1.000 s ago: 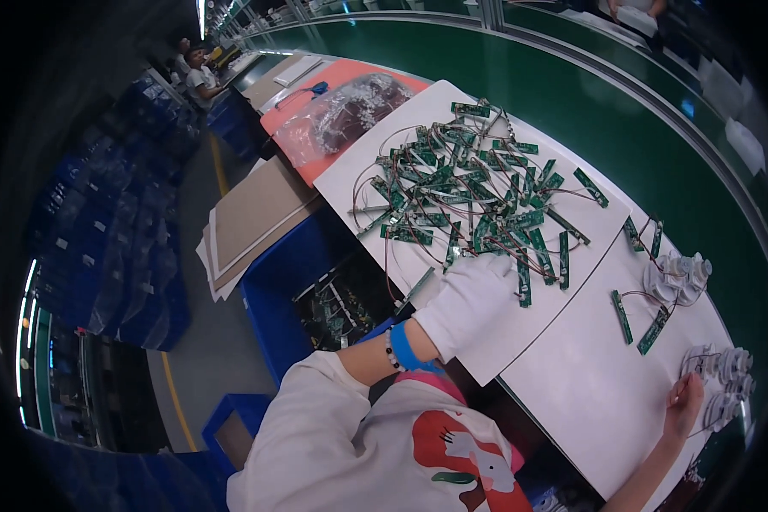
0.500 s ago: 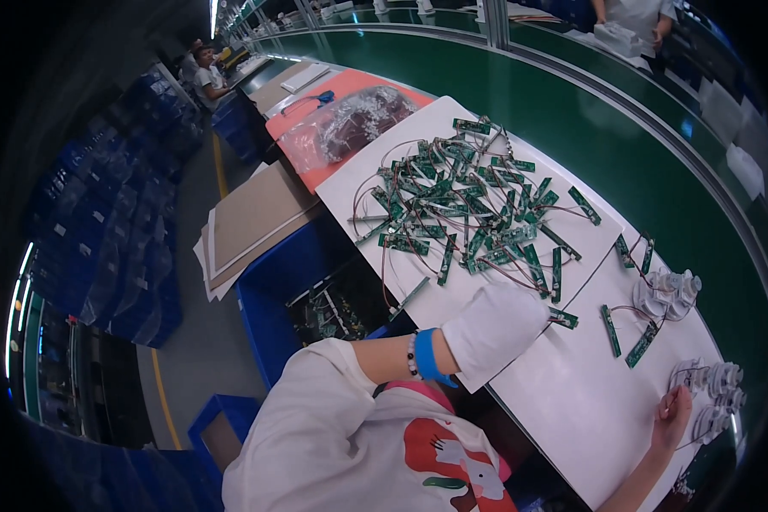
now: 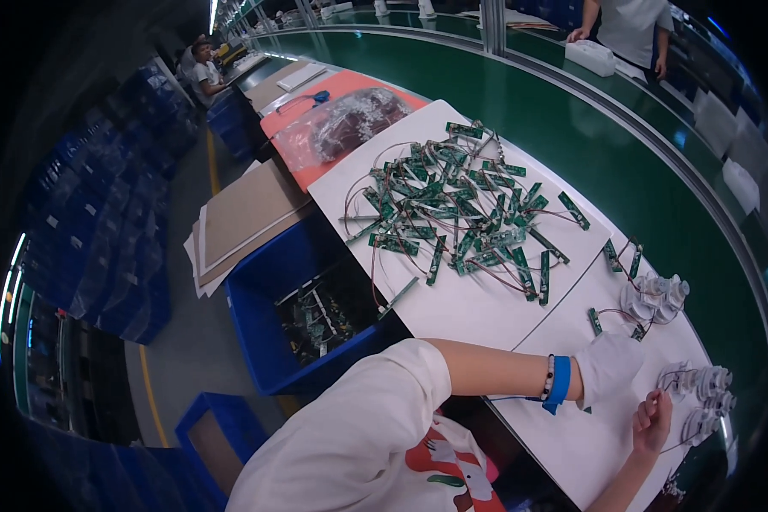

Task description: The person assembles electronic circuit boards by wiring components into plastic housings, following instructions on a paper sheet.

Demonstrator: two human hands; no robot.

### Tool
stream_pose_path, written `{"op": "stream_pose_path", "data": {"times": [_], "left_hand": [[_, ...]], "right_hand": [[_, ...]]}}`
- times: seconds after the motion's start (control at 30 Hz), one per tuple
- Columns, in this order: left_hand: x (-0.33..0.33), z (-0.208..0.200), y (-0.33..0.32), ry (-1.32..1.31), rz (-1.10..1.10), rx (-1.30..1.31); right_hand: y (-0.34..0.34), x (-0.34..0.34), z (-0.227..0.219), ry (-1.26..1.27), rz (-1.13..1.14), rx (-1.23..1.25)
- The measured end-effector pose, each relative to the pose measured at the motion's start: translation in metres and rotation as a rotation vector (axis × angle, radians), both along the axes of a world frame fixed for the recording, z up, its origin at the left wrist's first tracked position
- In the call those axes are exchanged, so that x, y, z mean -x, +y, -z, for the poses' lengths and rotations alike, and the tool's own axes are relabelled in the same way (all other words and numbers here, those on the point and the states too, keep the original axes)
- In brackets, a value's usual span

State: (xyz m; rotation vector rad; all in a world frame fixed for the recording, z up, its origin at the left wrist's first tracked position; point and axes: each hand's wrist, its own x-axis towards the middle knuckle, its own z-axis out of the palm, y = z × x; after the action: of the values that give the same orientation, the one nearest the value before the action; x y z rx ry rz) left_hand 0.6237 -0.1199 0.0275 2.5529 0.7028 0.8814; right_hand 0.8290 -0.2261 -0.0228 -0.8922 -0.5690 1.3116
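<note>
My left hand [image 3: 611, 369], in a white glove, is over the right part of the white work surface [image 3: 563, 444]. Its fingers are mostly hidden, but a green sliver of circuit board [image 3: 587, 410] pokes out beneath the glove. My bare right hand [image 3: 651, 421] is close by, fingers curled with the tips together; what they pinch is too small to make out. Just right of it stand several white round parts [image 3: 710, 381] with thin wires. Beyond the glove are a second group of white round parts [image 3: 655, 296] and a wired circuit board [image 3: 595, 322], with another board partly covered.
A large pile of green circuit boards with wires [image 3: 452, 200] spreads over the surface. Behind it, a clear bag [image 3: 350, 128] rests on an orange sheet. A blue bin [image 3: 249, 328] holding boards stands at the left. Across the green bench [image 3: 572, 111] a person handles a white box.
My left hand has swung right from the pile's near edge to beside my right hand. The board that lay under its fingers has left that spot. My right hand has drawn slightly off the round parts.
</note>
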Motion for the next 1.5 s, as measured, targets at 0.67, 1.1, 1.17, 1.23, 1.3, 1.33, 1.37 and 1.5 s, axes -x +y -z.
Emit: {"op": "stream_pose_path", "data": {"times": [0.67, 1.1, 1.17, 1.23, 1.3, 1.33, 1.37, 1.5], "left_hand": [[0.024, 0.024, 0.016, 0.233, 0.343, -0.025], [0.03, 0.003, 0.021, -0.194, 0.569, 0.867], [0.032, -0.015, 0.033, -0.044, 0.414, 0.719], [0.036, -0.006, 0.037, -0.076, 0.331, 0.628], [0.034, -0.003, 0.033, -0.084, 0.323, 0.737], [0.033, -0.006, 0.03, 0.13, 0.34, 0.624], [0.033, -0.009, 0.028, 0.339, 0.338, 0.493], [0.033, -0.008, 0.021, 0.348, 0.392, 0.391]], "right_hand": [[0.007, 0.02, -0.007, -0.111, -0.013, 0.023], [0.014, 0.03, -0.022, -0.119, 0.057, 0.206], [0.018, 0.025, -0.017, -0.121, -0.001, 0.149], [0.021, 0.026, -0.019, -0.108, -0.03, 0.131], [0.019, 0.026, -0.016, -0.086, 0.008, 0.137], [0.018, 0.025, -0.015, -0.089, -0.006, 0.113], [0.016, 0.025, -0.015, -0.089, -0.035, 0.081], [0.007, 0.025, -0.014, -0.074, -0.016, 0.06]]}}
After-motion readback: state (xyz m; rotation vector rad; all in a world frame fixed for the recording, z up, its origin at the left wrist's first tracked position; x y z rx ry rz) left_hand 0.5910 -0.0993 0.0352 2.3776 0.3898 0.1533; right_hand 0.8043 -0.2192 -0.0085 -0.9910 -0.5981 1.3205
